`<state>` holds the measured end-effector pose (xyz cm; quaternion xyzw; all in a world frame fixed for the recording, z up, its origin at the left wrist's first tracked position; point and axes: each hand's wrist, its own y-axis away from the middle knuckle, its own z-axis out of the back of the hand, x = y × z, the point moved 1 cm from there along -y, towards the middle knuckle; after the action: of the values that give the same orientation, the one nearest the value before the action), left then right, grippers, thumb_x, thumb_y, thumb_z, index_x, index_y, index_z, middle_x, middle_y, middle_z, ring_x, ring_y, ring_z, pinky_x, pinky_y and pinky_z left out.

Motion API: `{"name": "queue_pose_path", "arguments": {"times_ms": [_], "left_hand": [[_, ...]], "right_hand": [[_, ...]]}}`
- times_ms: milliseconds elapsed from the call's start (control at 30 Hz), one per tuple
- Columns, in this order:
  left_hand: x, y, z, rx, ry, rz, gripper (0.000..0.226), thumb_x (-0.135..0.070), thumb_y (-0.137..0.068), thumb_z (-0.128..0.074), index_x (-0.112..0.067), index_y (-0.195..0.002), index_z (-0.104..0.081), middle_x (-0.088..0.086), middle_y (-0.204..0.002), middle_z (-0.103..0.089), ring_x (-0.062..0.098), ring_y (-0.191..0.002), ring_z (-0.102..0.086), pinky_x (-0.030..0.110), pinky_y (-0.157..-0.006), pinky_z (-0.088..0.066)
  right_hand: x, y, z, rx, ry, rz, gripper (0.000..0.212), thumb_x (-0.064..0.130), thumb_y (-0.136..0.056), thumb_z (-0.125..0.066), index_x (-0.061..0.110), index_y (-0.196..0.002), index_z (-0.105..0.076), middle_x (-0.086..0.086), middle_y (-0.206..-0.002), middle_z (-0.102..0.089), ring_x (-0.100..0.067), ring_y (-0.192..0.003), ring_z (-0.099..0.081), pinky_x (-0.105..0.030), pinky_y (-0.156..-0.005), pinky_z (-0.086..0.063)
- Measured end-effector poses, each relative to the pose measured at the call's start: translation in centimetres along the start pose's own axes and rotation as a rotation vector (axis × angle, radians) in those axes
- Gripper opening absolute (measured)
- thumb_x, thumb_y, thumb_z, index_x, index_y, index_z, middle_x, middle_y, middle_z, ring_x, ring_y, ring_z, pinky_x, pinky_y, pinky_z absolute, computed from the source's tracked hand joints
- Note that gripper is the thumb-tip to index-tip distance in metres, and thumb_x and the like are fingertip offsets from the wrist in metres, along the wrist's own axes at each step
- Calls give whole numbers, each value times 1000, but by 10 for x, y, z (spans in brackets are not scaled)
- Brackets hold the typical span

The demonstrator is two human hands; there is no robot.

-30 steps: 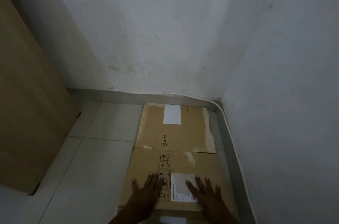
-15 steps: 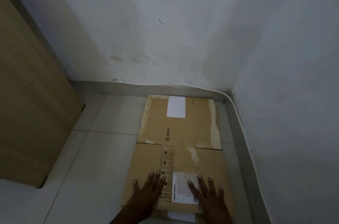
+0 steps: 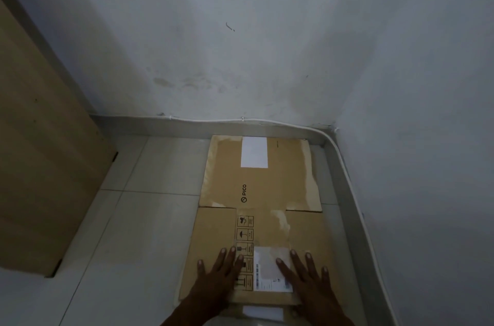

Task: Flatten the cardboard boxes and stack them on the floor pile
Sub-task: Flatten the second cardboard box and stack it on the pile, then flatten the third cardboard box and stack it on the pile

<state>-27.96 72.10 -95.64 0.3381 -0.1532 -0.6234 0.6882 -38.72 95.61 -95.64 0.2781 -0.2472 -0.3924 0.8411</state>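
A flattened brown cardboard box (image 3: 213, 234) lies on the tiled floor in the corner of the room, printed with handling symbols and a white shipping label (image 3: 270, 269). Its far flap (image 3: 278, 189) carries a PICO logo and a white sticker and reaches the back wall. My left hand (image 3: 219, 275) rests palm down on the near part of the box, fingers spread. My right hand (image 3: 307, 277) lies flat beside it, over the label's right edge. Another cardboard edge with a white sticker (image 3: 263, 312) peeks out underneath, at the bottom of the frame.
A light wooden panel (image 3: 45, 165) stands on the left. Grey-white walls meet in a corner at the right, with a white cable (image 3: 344, 154) running along the skirting. Pale floor tiles (image 3: 139, 232) lie left of the cardboard.
The view has tilted down and drawn slightly closer to the cardboard. Both hands stay flat on the box in nearly the same place.
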Motion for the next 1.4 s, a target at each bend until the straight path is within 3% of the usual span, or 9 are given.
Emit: {"name": "queue_pose_path", "arguments": {"times_ms": [167,400,667,800,867,967,1067,1267,1400], "left_hand": [[0,-5,-7,-11,21,14,95,-22,-96,-55,-26,-148,24,3,-158,29,28,-147,21,72,-110,-3],[5,-14,-11,4,34,14,107,-21,-87,-68,-27,-153,17,2,-160,26,27,-147,22,73,-109,-2],[8,-17,-18,-27,-4,16,115,-19,-82,-74,-27,-153,16,2,-160,26,28,-147,22,74,-108,-3],[8,-7,-10,-12,-22,-2,115,-31,-81,-75,-25,-154,14,4,-161,23,30,-148,19,72,-110,-3],[4,8,4,-12,-74,3,102,-39,-86,-68,-21,-156,5,10,-163,14,35,-149,11,68,-113,-3],[-2,58,47,-72,-121,3,69,-31,-98,-51,-18,-155,-14,16,-163,-3,37,-149,-3,62,-117,-8],[-1,122,99,-108,-139,9,61,-24,-99,-48,-17,-153,-19,17,-163,-6,39,-149,-5,60,-117,-9],[-17,321,257,-245,-132,39,56,-21,-99,-45,-15,-151,-25,17,-161,-14,40,-148,-9,61,-115,-14],[-25,458,374,-349,-140,48,51,-20,-100,-40,-16,-149,-30,14,-161,-19,37,-147,-15,59,-114,-21]], "right_hand": [[0,-9,0,60,-77,-27,111,29,-84,-71,53,-145,18,13,-153,34,-32,-144,29,-67,-112,0],[0,-22,-16,42,-100,-89,118,18,-80,-74,57,-141,19,15,-148,38,-30,-142,32,-68,-110,5],[0,-22,-18,11,-53,-90,116,28,-78,-76,55,-144,15,11,-155,33,-32,-142,31,-72,-109,2],[9,-13,-12,20,-13,-125,114,30,-80,-75,52,-146,15,10,-156,31,-34,-144,27,-73,-108,0],[21,-4,2,51,-3,-160,109,36,-82,-74,45,-150,11,4,-160,24,-36,-146,21,-72,-109,0],[56,32,46,-20,8,-157,88,46,-90,-61,32,-155,-2,-3,-164,9,-36,-149,9,-64,-115,-5],[97,92,93,-183,-17,-114,64,35,-100,-46,28,-154,-14,-9,-164,-5,-36,-150,0,-55,-119,-11],[193,262,246,-364,101,-12,55,26,-100,-45,25,-152,-25,-14,-160,-23,-39,-148,-12,-54,-118,-13],[268,365,373,-481,139,63,52,16,-97,-47,22,-147,-36,-14,-150,-42,-40,-143,-28,-55,-114,-28]]}}
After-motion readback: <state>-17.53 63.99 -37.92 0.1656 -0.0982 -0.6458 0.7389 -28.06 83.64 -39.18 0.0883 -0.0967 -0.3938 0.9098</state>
